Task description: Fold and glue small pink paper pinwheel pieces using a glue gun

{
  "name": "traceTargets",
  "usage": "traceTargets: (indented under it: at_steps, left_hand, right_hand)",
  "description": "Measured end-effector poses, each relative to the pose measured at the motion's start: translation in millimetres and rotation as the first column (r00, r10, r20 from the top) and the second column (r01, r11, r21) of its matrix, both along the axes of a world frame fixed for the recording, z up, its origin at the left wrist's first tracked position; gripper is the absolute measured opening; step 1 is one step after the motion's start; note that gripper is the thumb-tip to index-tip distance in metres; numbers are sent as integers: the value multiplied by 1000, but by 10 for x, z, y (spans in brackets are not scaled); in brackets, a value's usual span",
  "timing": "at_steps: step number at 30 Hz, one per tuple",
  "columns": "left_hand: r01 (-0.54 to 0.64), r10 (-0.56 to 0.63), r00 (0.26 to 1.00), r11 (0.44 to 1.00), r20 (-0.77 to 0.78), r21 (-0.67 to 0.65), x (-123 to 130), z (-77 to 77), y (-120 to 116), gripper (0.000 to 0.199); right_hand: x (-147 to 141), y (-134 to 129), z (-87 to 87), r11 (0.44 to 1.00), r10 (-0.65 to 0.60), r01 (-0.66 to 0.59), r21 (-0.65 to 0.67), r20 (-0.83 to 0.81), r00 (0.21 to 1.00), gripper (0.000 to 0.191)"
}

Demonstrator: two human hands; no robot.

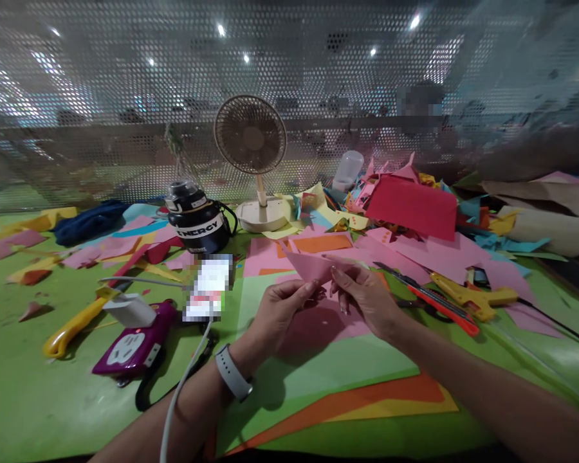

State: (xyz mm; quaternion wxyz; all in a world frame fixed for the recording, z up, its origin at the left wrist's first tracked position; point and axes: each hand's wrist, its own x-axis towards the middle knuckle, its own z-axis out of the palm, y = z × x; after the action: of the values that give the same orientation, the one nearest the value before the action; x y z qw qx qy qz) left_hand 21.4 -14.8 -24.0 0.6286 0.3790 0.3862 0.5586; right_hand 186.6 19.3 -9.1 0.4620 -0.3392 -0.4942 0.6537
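Between my two hands is a piece of pink paper [309, 265], held up above the table and angled to a point at its upper left. My left hand [285, 310] pinches its lower edge between thumb and fingers. On the other side, my right hand [361, 297] grips the right end of the same paper with its fingertips. Beneath both hands lie pink paper and a light green sheet [367, 366], with orange [390, 393] and yellow sheets showing under its front edge. Some of my fingers are hidden behind the paper.
A red utility knife [444, 308] and a yellow glue gun [477, 296] lie right of my hands. Left are a phone [207, 286], a purple power strip [135, 347] and a yellow-handled tool [72, 328]. Behind stand a black bottle [197, 222], a fan [251, 135] and heaped paper scraps [410, 206].
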Motion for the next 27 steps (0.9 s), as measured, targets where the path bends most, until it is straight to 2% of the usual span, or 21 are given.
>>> traceTargets:
  at_steps: [3,7,10,17,19,21,23,25,27]
  left_hand:
    - [-29,33,998,996,-49,83,-9,-11,5,18]
    - [-25,46,992,984,-119,177,-36,-23,2,14]
    - [-16,52,987,975,-155,223,-37,-13,-7,13]
    - [-66,113,980,961,-165,269,-8,21,-8,13]
    - [-91,144,975,955,-171,284,-17,14,-6,13]
    - [-110,164,971,952,-172,286,-23,4,-12,14]
    - [-109,165,970,951,-177,288,-20,-6,-24,14]
    - [-90,148,970,955,-190,283,-8,-14,-37,16]
    - [-60,106,977,970,-187,236,5,-15,-45,17]
  right_hand:
    - [39,-5,51,996,-45,44,74,17,999,48]
    - [98,1,132,993,-14,0,120,115,993,35]
    - [130,25,186,992,8,-32,121,194,981,33]
    - [89,5,206,974,-94,53,219,182,979,33]
    - [68,-5,170,972,-151,127,198,111,982,34]
    - [50,-7,118,977,-178,171,125,44,983,44]
    - [31,-6,63,993,-111,109,46,43,993,48]
    - [10,-6,15,1000,-16,16,3,84,996,37]
    - [-8,-8,-15,1000,6,-6,0,100,995,34]
